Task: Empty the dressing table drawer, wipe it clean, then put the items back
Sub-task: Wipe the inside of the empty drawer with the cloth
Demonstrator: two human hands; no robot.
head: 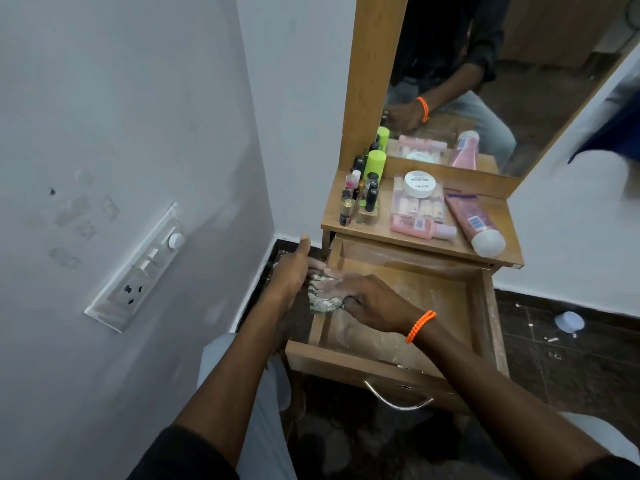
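Wooden drawer (481,306) of the dressing table (353,223), pulled fully out beneath the tabletop, seen from above. Its floor is bare light-brown board, streaked and dusted with pale powdery residue, densest along the near left part; the side walls are scuffed, and a curved metal handle (398,398) hangs on the front panel. At the drawer's left wall the right hand (360,296), an orange cord bracelet (419,325) at its wrist, lies palm-down with fingers curled over a crumpled grey-white cloth (323,301), pressing it against the rim; its knuckles are whitened with powder. The left hand (292,271) is just outside that wall, fingers straight and thumb raised, its palm turned toward the cloth and touching it or nearly so.

On the tabletop stand the removed items: a cluster of small nail-polish bottles (360,199) with a green-capped can (375,164) behind, a clear case of small bottles (417,202) carrying a round white jar (419,183), a pink bottle (424,227) lying on its side, and a pink tube (476,225) lying with its white cap toward the viewer. The mirror (502,81) behind reflects them. A white switch panel (138,268) is on the left wall; a white cap (568,322) lies on the dark floor to the right.
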